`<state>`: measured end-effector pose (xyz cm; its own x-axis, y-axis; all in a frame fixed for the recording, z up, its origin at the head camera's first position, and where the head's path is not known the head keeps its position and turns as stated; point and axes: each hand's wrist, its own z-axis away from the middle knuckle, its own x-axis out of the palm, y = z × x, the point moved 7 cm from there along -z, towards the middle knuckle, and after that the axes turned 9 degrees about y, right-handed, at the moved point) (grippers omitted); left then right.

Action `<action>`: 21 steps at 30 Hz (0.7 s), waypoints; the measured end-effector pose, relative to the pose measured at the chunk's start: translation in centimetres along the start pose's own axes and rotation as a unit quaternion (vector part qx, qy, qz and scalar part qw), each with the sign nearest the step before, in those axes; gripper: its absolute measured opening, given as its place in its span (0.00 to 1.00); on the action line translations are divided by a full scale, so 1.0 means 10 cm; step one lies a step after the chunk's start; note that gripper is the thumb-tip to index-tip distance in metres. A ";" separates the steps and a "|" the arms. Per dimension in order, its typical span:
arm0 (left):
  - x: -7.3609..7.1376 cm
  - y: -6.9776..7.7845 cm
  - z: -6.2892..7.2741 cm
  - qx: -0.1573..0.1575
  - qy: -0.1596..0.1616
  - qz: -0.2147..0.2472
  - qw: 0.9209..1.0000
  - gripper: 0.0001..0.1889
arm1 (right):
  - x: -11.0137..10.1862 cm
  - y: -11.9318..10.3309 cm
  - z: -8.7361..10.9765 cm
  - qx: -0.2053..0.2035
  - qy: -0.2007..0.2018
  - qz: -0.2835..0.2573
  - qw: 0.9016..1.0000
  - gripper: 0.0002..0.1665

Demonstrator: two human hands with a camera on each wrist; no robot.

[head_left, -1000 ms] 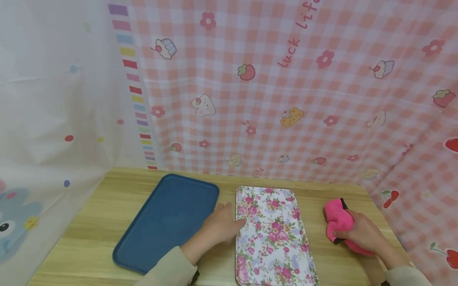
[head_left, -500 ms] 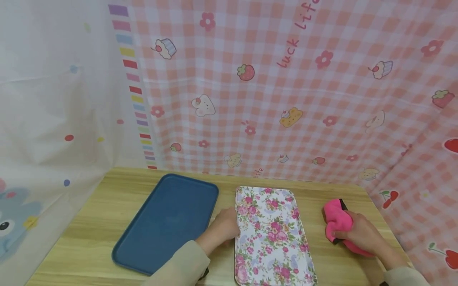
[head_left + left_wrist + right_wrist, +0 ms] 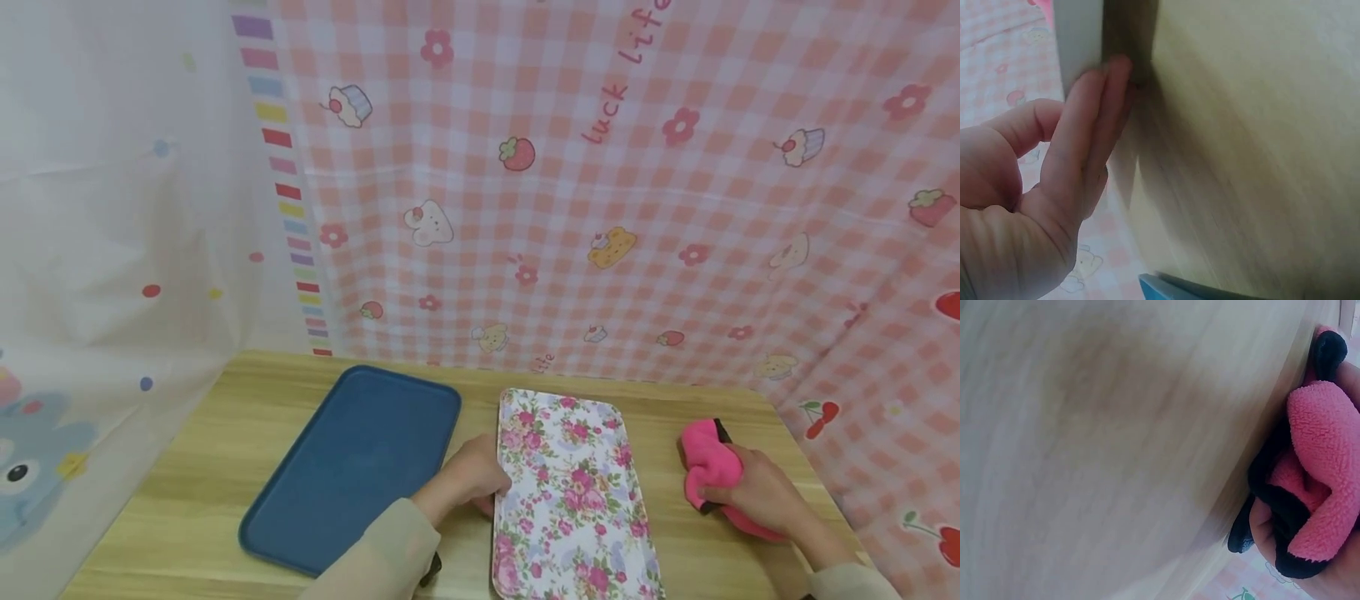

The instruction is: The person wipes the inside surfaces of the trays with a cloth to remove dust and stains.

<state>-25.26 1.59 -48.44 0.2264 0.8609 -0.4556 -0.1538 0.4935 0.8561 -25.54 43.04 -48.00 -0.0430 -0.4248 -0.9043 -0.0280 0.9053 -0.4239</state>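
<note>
A white tray with a pink rose print [image 3: 573, 500] lies in the middle of the table. My left hand [image 3: 476, 471] grips its left edge. In the left wrist view, straightish fingers [image 3: 1079, 137] reach under the tray's pale rim [image 3: 1079, 37], which stands a little off the wood, and the thumb is on the other side. At the right, my right hand [image 3: 765, 492] holds a bunched pink cloth [image 3: 708, 458] with black edging against the table. The right wrist view shows the fluffy cloth [image 3: 1322, 425] folded within the curled fingers.
A blue tray [image 3: 356, 467] lies flat to the left, partly behind the left forearm. The wooden table [image 3: 187, 467] ends at a pink checked curtain [image 3: 465, 275] at the back and right. A white curtain [image 3: 187, 217] hangs at the left.
My left hand has drawn back slightly and turned, its fingers now taking the rose-print tray by its left edge. That edge has tipped up slightly. The right hand and cloth stay put.
</note>
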 end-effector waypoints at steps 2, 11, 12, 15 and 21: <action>-0.01 0.01 0.01 0.004 -0.001 0.023 1.000 0.08 | 0.00 0.00 0.00 -0.003 0.006 -0.002 1.000 0.58; 0.07 0.00 0.05 -0.030 -0.030 0.116 0.992 0.11 | 0.01 0.02 -0.01 -0.004 0.011 -0.003 1.000 0.58; 0.09 -0.01 0.04 -0.036 -0.032 0.137 0.989 0.09 | 0.01 0.02 -0.01 -0.004 0.013 -0.001 1.000 0.59; 0.15 -0.01 0.02 -0.051 -0.036 0.201 0.978 0.10 | 0.00 0.03 0.01 -0.006 0.019 0.009 1.000 0.59; 0.20 0.00 0.04 -0.057 -0.034 0.274 0.959 0.14 | -0.01 0.03 0.03 0.001 0.021 0.018 1.000 0.58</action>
<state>-24.39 3.24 -49.20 0.1443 0.9866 0.0760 -0.3704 -0.0173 0.9287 -25.28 43.34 -48.03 -0.0853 -0.3909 -0.9165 -0.0239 0.9204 -0.3903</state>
